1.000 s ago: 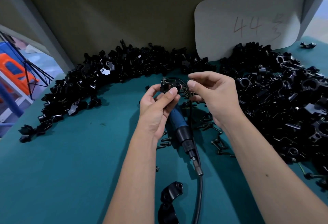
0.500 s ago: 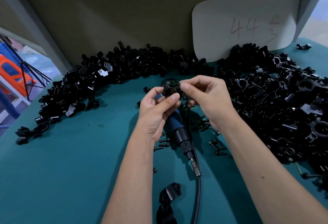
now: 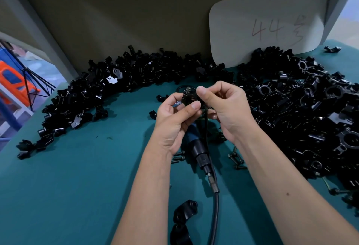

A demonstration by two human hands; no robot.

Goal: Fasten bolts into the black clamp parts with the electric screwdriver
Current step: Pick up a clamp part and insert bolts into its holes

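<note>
Both hands meet above the teal table. Left hand pinches black clamp part, thumb and forefinger curled round it. Right hand fingertips pinched at its top. Electric screwdriver lies beneath.

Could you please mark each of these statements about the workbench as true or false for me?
1. Both hands hold one black clamp part above the table. True: the left hand and the right hand pinch it between them.
2. The electric screwdriver is gripped in the right hand. False: it lies on the teal table under the hands.
3. A white card marked 44 leans against the back wall. True.
4. The table holds only one pile of black parts. False: there is a left pile and a right pile.
5. Loose bolts lie near the right forearm. True.
</note>
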